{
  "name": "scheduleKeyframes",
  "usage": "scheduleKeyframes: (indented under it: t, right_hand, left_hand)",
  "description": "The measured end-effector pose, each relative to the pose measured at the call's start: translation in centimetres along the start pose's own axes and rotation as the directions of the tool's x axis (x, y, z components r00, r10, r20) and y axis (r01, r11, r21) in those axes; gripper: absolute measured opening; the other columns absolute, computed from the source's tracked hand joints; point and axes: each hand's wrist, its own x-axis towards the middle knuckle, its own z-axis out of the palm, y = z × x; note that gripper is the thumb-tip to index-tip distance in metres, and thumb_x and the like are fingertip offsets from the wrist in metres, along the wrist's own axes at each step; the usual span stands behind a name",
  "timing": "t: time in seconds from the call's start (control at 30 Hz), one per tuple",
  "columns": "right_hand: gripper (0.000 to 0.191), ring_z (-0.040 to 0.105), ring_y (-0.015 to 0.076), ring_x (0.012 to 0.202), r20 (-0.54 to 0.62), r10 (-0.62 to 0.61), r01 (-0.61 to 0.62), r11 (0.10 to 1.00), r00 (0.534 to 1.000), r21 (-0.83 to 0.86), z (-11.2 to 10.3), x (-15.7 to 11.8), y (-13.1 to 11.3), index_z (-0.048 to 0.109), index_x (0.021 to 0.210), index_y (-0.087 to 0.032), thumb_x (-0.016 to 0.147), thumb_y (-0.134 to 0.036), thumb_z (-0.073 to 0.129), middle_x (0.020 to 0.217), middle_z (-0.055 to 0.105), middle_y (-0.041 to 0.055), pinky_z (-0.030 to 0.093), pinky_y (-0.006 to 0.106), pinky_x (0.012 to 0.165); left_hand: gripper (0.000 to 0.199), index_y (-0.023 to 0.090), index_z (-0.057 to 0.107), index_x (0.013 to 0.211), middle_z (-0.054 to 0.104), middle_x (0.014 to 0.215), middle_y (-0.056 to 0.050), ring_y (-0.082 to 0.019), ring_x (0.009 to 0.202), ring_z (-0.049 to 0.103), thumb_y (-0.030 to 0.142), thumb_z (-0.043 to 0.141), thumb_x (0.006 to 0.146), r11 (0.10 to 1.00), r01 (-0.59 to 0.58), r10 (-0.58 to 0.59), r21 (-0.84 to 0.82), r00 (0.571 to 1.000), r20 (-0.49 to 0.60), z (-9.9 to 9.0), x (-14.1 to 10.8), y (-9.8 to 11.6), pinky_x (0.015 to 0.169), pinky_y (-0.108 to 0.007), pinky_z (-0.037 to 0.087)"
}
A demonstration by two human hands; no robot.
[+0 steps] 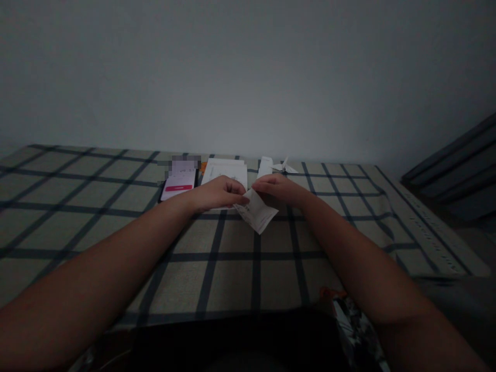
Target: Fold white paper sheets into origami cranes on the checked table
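Note:
Between my two hands is a small piece of folded white paper point(257, 213), creased into an angular shape with faint print or writing on it. My left hand point(220, 193) is closed, pinching its upper left corner between thumb and fingers. My right hand point(279, 188) is closed on its top, fingertips pressed together near the peak. The paper is held a little above the checked cloth. Just behind my left hand lie white sheets or a pad of paper point(225, 168), partly hidden by that hand.
A phone point(180, 178) with a lit screen lies left of the pad, something orange point(203, 167) beside it. Behind my right hand are a white strip point(265, 166) and a folded paper bird point(285, 166). The checked cloth point(236, 258) covers the table, with a wall point(248, 77) behind.

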Motion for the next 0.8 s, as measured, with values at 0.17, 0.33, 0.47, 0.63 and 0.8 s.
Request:
scheduleKeyframes:
  t: [0.17,0.33,0.47,0.63,0.8]
  right_hand:
    - [0.033,0.043,0.008,0.056,-0.009,-0.019,0.018,0.999,1.0,-0.047,0.29,0.16,0.39,0.062,0.084,-0.015,0.082,-0.048,0.067,0.065,0.051,-0.0043,0.033,0.023,0.053]
    - [0.034,0.046,0.0092,0.062,-0.054,-0.037,0.029,0.991,0.998,-0.127,0.24,0.4,0.55,0.062,0.081,-0.015,0.084,-0.048,0.063,0.072,0.056,-0.0009,0.035,0.024,0.057]
    - [0.031,0.047,0.0102,0.064,-0.057,-0.033,0.024,0.988,0.998,-0.154,0.16,0.36,0.46,0.061,0.081,-0.015,0.084,-0.046,0.061,0.073,0.058,0.0001,0.036,0.024,0.058]
    - [0.031,0.046,0.0099,0.062,-0.096,-0.032,0.018,0.989,0.995,-0.148,0.22,0.3,0.32,0.058,0.079,-0.016,0.084,-0.046,0.062,0.072,0.055,-0.0011,0.034,0.024,0.056]
    - [0.026,0.043,0.0079,0.056,-0.056,-0.016,0.012,0.997,0.998,-0.07,0.22,0.07,-0.06,0.056,0.079,-0.016,0.085,-0.042,0.062,0.068,0.052,-0.0035,0.033,0.023,0.053]
  left_hand:
    - [0.028,0.016,0.067,0.067,0.05,0.056,0.003,-0.009,0.051,0.042,0.043,0.069,0.078,1.0,0.017,-0.017,-0.014,1.0,-0.003,-0.04,0.09,-0.01,0.051,-0.023,0.031]
    - [0.024,0.017,0.07,0.068,0.058,0.062,0.001,-0.01,0.056,0.05,0.039,0.069,0.078,0.993,0.025,-0.031,-0.114,0.998,-0.057,0.22,0.0,0.53,0.053,-0.023,0.039]
    - [0.021,0.016,0.073,0.071,0.062,0.063,-0.001,-0.01,0.057,0.053,0.036,0.072,0.075,0.99,0.026,-0.037,-0.141,0.996,-0.076,0.29,-0.05,0.62,0.055,-0.023,0.043]
    - [0.02,0.016,0.074,0.074,0.064,0.066,-0.002,-0.011,0.057,0.055,0.035,0.073,0.074,0.973,0.039,-0.068,-0.229,0.99,-0.12,0.27,0.08,0.09,0.054,-0.024,0.045]
    - [0.016,0.016,0.075,0.074,0.065,0.065,-0.002,-0.009,0.054,0.053,0.032,0.073,0.073,0.974,0.03,-0.073,-0.225,0.98,-0.183,0.31,0.08,-0.07,0.051,-0.022,0.042]
